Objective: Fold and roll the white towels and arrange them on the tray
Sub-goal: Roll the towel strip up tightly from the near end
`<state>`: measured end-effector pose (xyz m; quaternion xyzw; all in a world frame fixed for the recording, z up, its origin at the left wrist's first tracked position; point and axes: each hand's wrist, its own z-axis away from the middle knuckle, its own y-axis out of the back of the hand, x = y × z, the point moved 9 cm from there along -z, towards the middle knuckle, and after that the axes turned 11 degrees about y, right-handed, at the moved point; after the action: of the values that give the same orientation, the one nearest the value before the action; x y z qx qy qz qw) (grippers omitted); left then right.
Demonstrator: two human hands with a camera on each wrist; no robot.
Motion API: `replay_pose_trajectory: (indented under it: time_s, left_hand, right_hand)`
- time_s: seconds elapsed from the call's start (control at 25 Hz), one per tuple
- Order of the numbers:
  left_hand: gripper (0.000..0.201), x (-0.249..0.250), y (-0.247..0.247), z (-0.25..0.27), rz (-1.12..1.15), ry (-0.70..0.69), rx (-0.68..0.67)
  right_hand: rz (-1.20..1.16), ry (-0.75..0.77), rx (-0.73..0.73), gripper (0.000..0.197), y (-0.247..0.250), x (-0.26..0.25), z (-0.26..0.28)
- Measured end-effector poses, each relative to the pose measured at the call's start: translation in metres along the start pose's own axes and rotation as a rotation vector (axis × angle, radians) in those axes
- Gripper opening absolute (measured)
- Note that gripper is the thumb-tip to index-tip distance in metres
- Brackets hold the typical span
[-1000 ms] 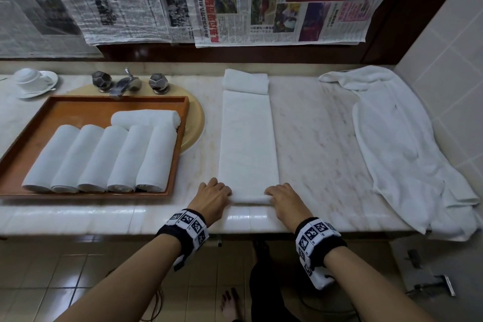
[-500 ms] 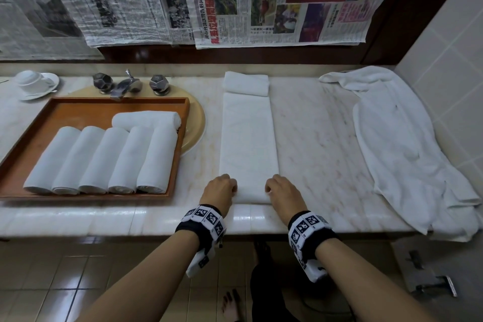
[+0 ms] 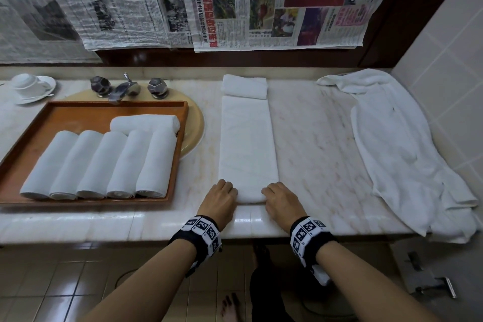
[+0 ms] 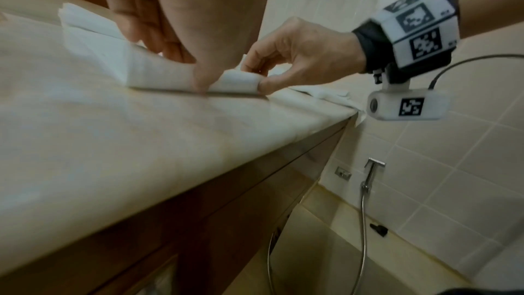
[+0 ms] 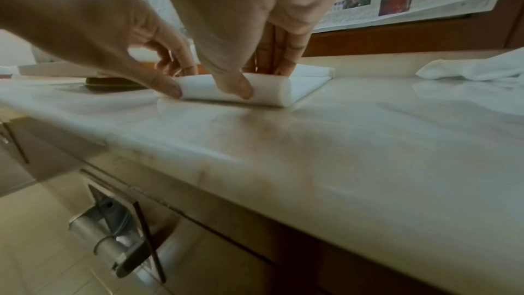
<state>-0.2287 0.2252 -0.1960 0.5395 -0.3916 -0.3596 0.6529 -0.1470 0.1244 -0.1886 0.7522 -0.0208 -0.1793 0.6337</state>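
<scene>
The folded towel (image 3: 247, 144) is laid as a long strip on the marble counter (image 3: 313, 138), running from 6 o'clock towards 12 o'clock, with the wooden tray (image 3: 52, 117) at 9 o'clock of it. The near end is already turned over into a small roll (image 5: 235, 90). That roll is pinched by the left hand (image 3: 219, 200) and the right hand (image 3: 279, 201), fingers curled over its top and thumbs pressed against its near face, as both wrist views show.

For a good result, the roll is best pushed away towards 12 o'clock with even pressure from both hands, so that neither end runs ahead and a cone is avoided. The first turns are judged the ones that matter; they are to be kept tight, since a loose core would probably sag. The side edges of the strip are to be watched and kept flush.

Six rolled towels (image 3: 104, 162) are already held in the tray, five side by side and one across at 12 o'clock of them. A small folded towel (image 3: 244, 86) lies at the strip's far end, and a loose towel (image 3: 397, 144) is spread at 3 o'clock.
</scene>
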Motion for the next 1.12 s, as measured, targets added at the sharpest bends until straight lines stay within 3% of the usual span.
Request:
replay_pose_trajectory:
  time_s: [0.24,0.32,0.4,0.56,0.68,0.8,1.0,1.12]
  left_hand:
    - [0.030,-0.010,0.004,0.005,-0.100,-0.054,0.024]
    - [0.021,-0.016,0.010,0.007,-0.014,-0.040,0.026]
    - [0.019,-0.018,0.009,0.005,0.079,-0.005,-0.053]
    - [0.018,-0.019,0.011,-0.008,0.105,0.073,-0.062]
    - [0.015,-0.013,0.019,-0.011,0.156,0.105,0.019]
    - [0.029,-0.007,0.014,-0.008,0.163,0.048,0.009]
    - [0.020,0.002,0.015,0.008,0.156,-0.063,0.081]
    - [0.029,0.002,0.009,0.006,0.166,-0.093,0.072]
  right_hand:
    - [-0.142,-0.099,-0.144,0.045,-0.013,0.021,0.009]
    - [-0.292,-0.160,-0.152,0.036,-0.015,0.025,0.014]
    - [-0.355,-0.182,-0.109,0.023,-0.008,0.025,0.013]
    - [-0.148,-0.190,-0.173,0.019,-0.004,0.029,0.000]
    - [-0.034,-0.100,-0.003,0.020,0.010,0.010,-0.010]
    - [-0.047,-0.009,0.050,0.026,0.007,-0.015,-0.006]
    - [-0.040,0.023,0.031,0.033,-0.002,-0.018,-0.001]
    - [0.015,0.055,0.039,0.032,-0.004,-0.015,-0.008]
